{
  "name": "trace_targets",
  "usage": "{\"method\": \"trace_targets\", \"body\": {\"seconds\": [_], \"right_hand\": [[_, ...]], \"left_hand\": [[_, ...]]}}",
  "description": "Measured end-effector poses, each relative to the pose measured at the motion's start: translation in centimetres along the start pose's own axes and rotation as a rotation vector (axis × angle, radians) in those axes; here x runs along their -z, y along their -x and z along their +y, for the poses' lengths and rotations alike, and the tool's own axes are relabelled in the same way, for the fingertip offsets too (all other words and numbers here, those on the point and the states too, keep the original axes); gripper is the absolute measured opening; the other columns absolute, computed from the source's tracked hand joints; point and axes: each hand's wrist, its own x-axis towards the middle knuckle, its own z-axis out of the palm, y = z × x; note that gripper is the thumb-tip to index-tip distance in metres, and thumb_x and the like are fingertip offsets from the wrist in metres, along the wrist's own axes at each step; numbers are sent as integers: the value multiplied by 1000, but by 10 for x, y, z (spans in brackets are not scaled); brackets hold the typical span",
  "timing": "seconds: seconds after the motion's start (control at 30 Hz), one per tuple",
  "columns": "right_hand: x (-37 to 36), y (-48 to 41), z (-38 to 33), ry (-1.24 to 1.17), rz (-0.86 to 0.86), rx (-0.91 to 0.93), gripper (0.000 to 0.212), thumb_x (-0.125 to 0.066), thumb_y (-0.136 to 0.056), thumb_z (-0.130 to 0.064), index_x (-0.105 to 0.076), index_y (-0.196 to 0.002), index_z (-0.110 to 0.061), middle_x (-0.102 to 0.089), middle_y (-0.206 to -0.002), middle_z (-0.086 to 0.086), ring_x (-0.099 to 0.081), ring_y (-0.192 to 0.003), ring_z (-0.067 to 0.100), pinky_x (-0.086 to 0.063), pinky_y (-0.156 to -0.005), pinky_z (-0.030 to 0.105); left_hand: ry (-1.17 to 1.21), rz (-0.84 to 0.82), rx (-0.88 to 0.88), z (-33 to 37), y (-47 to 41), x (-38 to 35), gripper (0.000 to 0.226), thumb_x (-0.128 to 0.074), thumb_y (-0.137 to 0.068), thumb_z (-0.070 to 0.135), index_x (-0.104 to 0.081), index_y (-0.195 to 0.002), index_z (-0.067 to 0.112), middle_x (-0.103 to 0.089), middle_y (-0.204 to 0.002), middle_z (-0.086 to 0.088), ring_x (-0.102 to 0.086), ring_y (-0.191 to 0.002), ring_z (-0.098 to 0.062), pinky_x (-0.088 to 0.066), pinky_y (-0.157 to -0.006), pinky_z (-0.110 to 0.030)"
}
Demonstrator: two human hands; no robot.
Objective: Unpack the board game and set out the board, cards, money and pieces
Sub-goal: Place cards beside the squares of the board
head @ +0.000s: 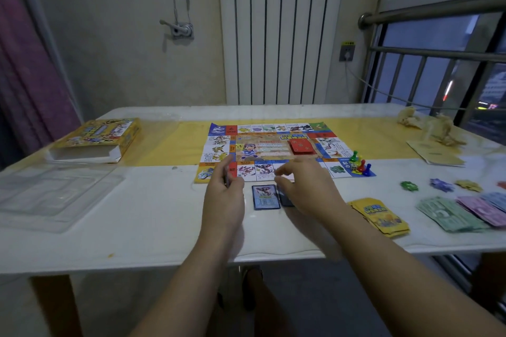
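The game board [273, 148] lies unfolded mid-table with a red card deck [301, 146] on it. Several coloured pawns [361, 163] and a die stand at its near right corner. A blue card [266, 196] lies face up in front of the board. My left hand [225, 191] holds a thin stack of cards on edge beside it. My right hand [306, 186] hovers over a second dark card [285, 197], fingers apart. A yellow card stack [380, 215], paper money [462, 212] and small token piles [440, 185] lie to the right.
The yellow game box [95, 139] lies open at the far left, with a clear plastic tray [52, 194] in front of it. Crumpled paper [435, 126] and a booklet [435, 152] sit at the far right. A radiator and window rail stand behind the table.
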Motion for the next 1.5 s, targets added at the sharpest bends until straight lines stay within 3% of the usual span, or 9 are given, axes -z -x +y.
{"method": "trace_targets", "body": {"seconds": [0.13, 0.3, 0.97, 1.03, 1.1, 1.2, 1.27, 1.37, 1.5], "right_hand": [[3, 27, 7, 164, -162, 57, 45, -34, -101, -35, -34, -145, -23, -33, -150, 1, -34, -133, 21, -33, -106, 38], [5, 40, 10, 140, -306, 97, 46, -27, -103, -35, -30, -147, -21, -25, -155, 0, -23, -141, 16, -22, -116, 37], [4, 35, 12, 145, -356, 92, 49, -25, -103, -37, -24, -149, -22, -18, -158, -2, -14, -145, 14, -13, -119, 39], [7, 36, 12, 123, -348, 97, 47, -27, -103, -36, -28, -147, -21, -19, -158, -1, -14, -145, 15, -14, -118, 38], [15, 36, 11, 48, -270, 112, 47, -31, -102, -35, -28, -147, -21, -19, -157, -1, -15, -145, 14, -14, -117, 34], [31, 36, 2, -210, -88, 103, 45, -39, -100, -33, -37, -144, -21, -34, -151, -5, -29, -138, 10, -22, -108, 22], [37, 34, -6, -412, -23, 88, 38, -45, -98, -31, -52, -134, -21, -53, -136, -6, -47, -123, 8, -33, -101, 22], [36, 31, -15, -635, -42, 51, 23, -54, -94, -32, -67, -109, -20, -69, -104, -7, -61, -90, -1, -47, -81, 19], [29, 33, -25, -822, -97, -44, 22, -62, -87, -38, -67, -81, -18, -71, -82, -5, -62, -69, -2, -47, -63, 15]], "left_hand": [[-734, -182, -338, 1, 2, 9, 43, -43, -97, 6, -44, -136, 23, -43, -134, 3, -43, -111, -5, -41, -74, 0], [-1193, -435, -347, 2, 13, 6, 53, -47, -94, 10, -37, -142, 30, -41, -145, 5, -41, -128, -16, -34, -108, -32], [-1344, -548, -348, 3, 1, -6, 52, -47, -90, 6, -44, -135, 31, -55, -131, 0, -52, -112, -20, -43, -92, -32], [-1232, -526, -314, 9, -1, -4, 49, -45, -94, 7, -44, -137, 30, -53, -135, 0, -51, -116, -18, -42, -94, -30], [-818, -424, -205, 18, -6, 0, 40, -44, -98, 11, -48, -134, 27, -57, -130, 1, -54, -110, -14, -47, -86, -27], [-44, -261, 214, 34, -5, 7, 28, -49, -95, 37, -64, -110, 19, -71, -87, 2, -65, -74, -12, -53, -56, -25], [251, -288, 417, 39, -1, 12, 55, -42, -89, 56, -68, -89, 8, -68, -67, -4, -63, -56, -13, -52, -47, -23], [474, -345, 542, 37, 0, 14, 82, -29, -84, 70, -73, -71, 3, -65, -64, -9, -61, -49, -14, -50, -44, -21], [447, -396, 551, 34, 6, 14, 74, -28, -85, 70, -67, -92, 7, -68, -68, -11, -62, -51, -15, -50, -44, -21]]}}
